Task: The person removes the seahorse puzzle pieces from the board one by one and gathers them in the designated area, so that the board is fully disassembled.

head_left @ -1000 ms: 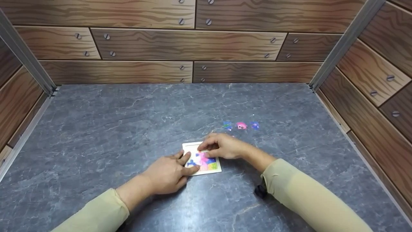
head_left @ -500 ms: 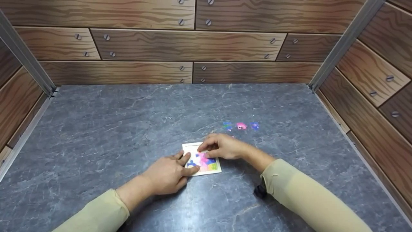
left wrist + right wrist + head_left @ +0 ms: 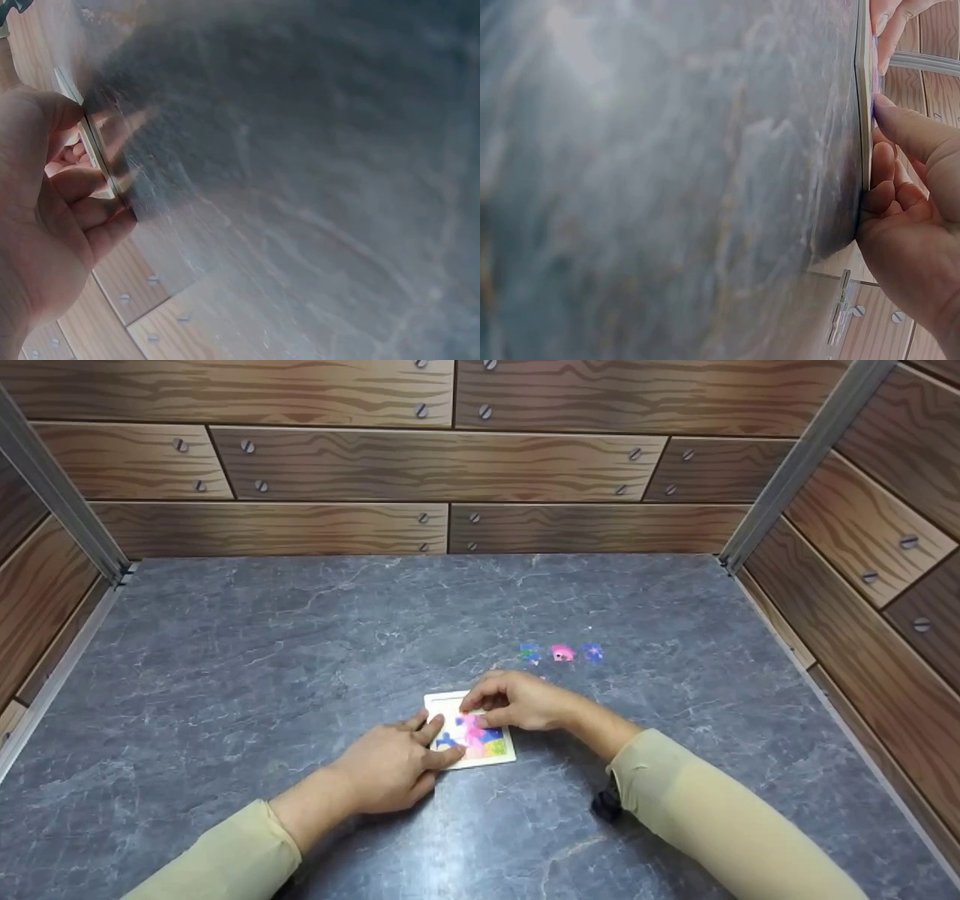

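A small white-framed jigsaw puzzle board lies on the table, partly filled with pink, blue and yellow-green pieces. My left hand rests on its left side with extended fingers. In the left wrist view the fingertips of the left hand are right at the board's edge. My right hand is over the upper right part, fingers bent, thumb and fingertips around a pink puzzle piece. In the right wrist view the thumb of the right hand presses down at the board; the piece is mostly hidden there.
Beyond the right hand, loose puzzle pieces lie in a row: a blue-green one, a pink one with an eye and a blue one. Wood-patterned walls with metal corner posts enclose the grey marbled table.
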Tool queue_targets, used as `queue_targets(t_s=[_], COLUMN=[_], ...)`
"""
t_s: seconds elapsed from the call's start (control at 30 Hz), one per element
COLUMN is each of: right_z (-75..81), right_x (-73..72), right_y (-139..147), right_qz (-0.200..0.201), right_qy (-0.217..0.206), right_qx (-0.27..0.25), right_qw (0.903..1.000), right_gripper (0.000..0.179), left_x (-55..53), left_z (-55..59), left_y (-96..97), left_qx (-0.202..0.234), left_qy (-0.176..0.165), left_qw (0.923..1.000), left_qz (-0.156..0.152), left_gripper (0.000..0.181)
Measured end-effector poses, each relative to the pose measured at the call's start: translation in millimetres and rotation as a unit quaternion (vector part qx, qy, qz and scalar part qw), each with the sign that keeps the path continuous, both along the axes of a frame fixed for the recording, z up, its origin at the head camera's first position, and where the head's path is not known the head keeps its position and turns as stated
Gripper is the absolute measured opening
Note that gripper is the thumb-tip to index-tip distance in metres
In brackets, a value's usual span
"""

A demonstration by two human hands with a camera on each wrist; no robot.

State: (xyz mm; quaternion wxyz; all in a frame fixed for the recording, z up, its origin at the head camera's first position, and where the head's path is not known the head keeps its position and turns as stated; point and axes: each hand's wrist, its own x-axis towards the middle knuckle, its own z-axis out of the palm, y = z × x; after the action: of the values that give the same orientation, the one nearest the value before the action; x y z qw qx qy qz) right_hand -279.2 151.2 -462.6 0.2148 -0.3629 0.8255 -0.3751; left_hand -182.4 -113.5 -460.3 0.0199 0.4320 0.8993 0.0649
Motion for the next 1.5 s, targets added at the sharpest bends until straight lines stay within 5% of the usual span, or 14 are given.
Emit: queue_targets(t_s=[1.5], right_z=[-2.5], right_x=[0.1], right_y=[0.8], right_qz=[0.001], right_qy=[-0.024], right_qx=[-0.025], right_qw=[0.9994], right_gripper=[0.023], left_x=[-0.6], left_z=[-1.2], left_y=[-0.1], left_qx=[0.0], left_qy=[0.002], left_qw=[1.0], left_qz=[-0.001], left_gripper=[0.045])
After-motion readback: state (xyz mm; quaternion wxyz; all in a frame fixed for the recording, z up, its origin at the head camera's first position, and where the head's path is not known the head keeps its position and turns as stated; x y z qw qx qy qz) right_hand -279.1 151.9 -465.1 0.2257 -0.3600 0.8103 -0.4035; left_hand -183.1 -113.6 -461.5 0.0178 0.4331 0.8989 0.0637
